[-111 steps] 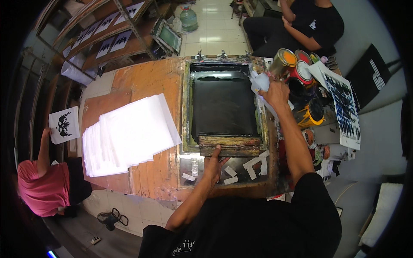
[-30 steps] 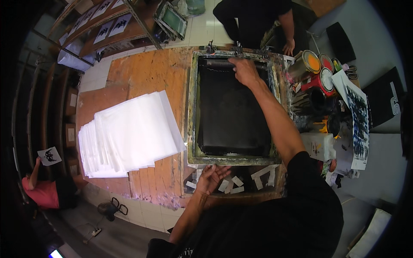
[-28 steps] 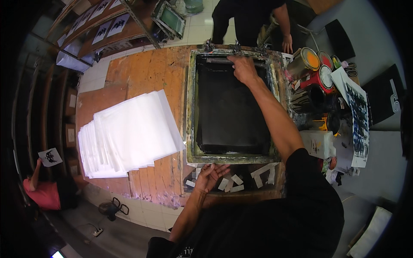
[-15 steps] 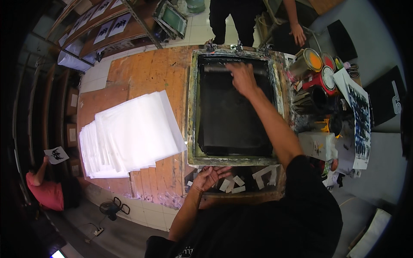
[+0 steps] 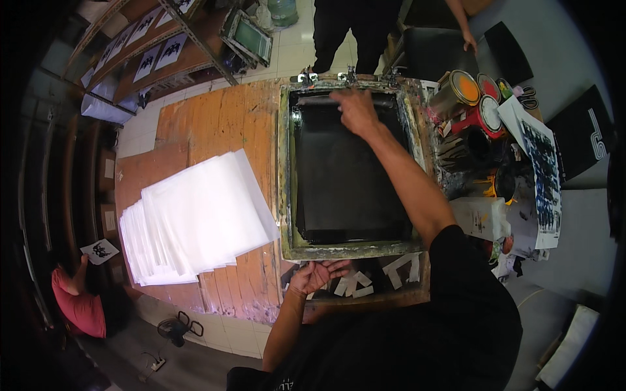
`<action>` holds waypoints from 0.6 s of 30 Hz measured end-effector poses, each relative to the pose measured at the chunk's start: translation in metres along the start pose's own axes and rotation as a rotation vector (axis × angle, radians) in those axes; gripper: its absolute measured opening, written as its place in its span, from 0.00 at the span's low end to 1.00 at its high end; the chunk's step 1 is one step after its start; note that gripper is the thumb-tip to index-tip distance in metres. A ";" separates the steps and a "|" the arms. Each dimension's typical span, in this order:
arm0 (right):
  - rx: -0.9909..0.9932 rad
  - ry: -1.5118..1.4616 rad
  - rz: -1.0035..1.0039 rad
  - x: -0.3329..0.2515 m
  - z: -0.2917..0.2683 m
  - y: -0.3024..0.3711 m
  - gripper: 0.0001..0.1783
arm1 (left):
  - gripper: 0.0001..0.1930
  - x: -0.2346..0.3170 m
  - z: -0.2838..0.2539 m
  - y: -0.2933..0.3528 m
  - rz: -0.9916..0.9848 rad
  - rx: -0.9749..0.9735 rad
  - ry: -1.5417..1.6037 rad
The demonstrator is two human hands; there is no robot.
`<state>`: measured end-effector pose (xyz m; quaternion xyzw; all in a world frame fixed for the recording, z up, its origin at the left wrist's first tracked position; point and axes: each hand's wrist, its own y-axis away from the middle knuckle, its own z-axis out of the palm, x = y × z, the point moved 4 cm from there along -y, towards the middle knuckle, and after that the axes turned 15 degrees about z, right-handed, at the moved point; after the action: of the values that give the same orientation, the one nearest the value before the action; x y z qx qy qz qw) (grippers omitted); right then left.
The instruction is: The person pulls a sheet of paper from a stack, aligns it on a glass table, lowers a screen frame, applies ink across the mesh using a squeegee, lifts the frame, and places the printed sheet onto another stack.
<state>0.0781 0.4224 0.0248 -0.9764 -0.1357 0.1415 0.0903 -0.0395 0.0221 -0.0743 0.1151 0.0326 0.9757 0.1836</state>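
Observation:
A wooden-framed printing screen lies on the table in front of me, its mesh coated with black ink. At the screen's far end, my right hand is closed on a dark squeegee, whose ends show either side of the hand. My left hand is palm up at the near edge of the frame. Its fingers are stretched out and seem to touch the frame's underside; their tips are partly hidden. To the left lies a fanned stack of white sheets.
Clamps stand along the screen's far edge. Open paint cans, a dark ink pot and a white jug crowd the right side. A person stands opposite; another holds a print at left. A rack holds prints.
The view has shifted slightly. My right hand stays on the squeegee at the far end, my left hand at the near edge. The opposite person's hand has moved away toward the far right.

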 end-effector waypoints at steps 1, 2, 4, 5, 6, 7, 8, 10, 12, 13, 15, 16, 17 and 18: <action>-0.062 -0.058 -0.028 -0.002 0.000 0.000 0.19 | 0.37 -0.001 -0.001 0.001 -0.001 0.020 0.008; -0.166 -0.083 0.004 0.000 0.001 -0.010 0.21 | 0.37 0.001 -0.003 -0.001 -0.009 0.019 -0.004; -0.250 -0.079 0.048 -0.002 0.002 -0.016 0.23 | 0.37 0.002 -0.003 -0.001 -0.004 -0.072 0.004; -0.220 -0.048 0.057 0.000 0.006 -0.014 0.23 | 0.38 0.001 -0.003 -0.002 -0.007 -0.120 0.011; -0.180 -0.016 0.062 0.006 0.010 -0.015 0.23 | 0.38 0.000 -0.008 -0.001 -0.011 -0.092 0.008; 0.050 0.018 -0.049 0.004 0.006 -0.006 0.20 | 0.38 0.000 -0.008 -0.002 -0.007 -0.077 0.018; -0.016 -0.019 -0.042 0.012 0.010 -0.006 0.20 | 0.38 0.001 -0.007 -0.003 -0.005 -0.063 0.029; -0.100 -0.073 -0.037 0.016 0.002 -0.001 0.23 | 0.38 0.000 -0.007 0.000 -0.025 -0.043 0.020; -0.103 -0.109 -0.057 0.020 -0.004 -0.007 0.28 | 0.38 -0.001 -0.007 0.005 -0.007 -0.053 0.014; -0.016 -0.075 -0.054 0.028 -0.003 -0.001 0.28 | 0.38 0.001 -0.007 0.000 -0.009 -0.070 0.010; 0.161 -0.006 -0.053 0.039 0.009 0.022 0.29 | 0.38 0.001 -0.003 -0.002 -0.020 -0.059 0.003; 0.179 0.034 -0.018 0.031 0.013 0.032 0.29 | 0.38 0.001 -0.002 -0.001 -0.016 -0.046 -0.002; 0.127 0.031 0.034 0.023 0.018 0.034 0.28 | 0.38 0.002 -0.001 -0.003 -0.016 -0.047 0.003; 0.064 0.024 0.043 0.009 0.016 0.029 0.28 | 0.38 0.003 -0.002 0.000 -0.012 -0.039 0.009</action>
<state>0.0888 0.3998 0.0009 -0.9774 -0.1090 0.1359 0.1199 -0.0426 0.0236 -0.0753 0.1069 0.0152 0.9755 0.1917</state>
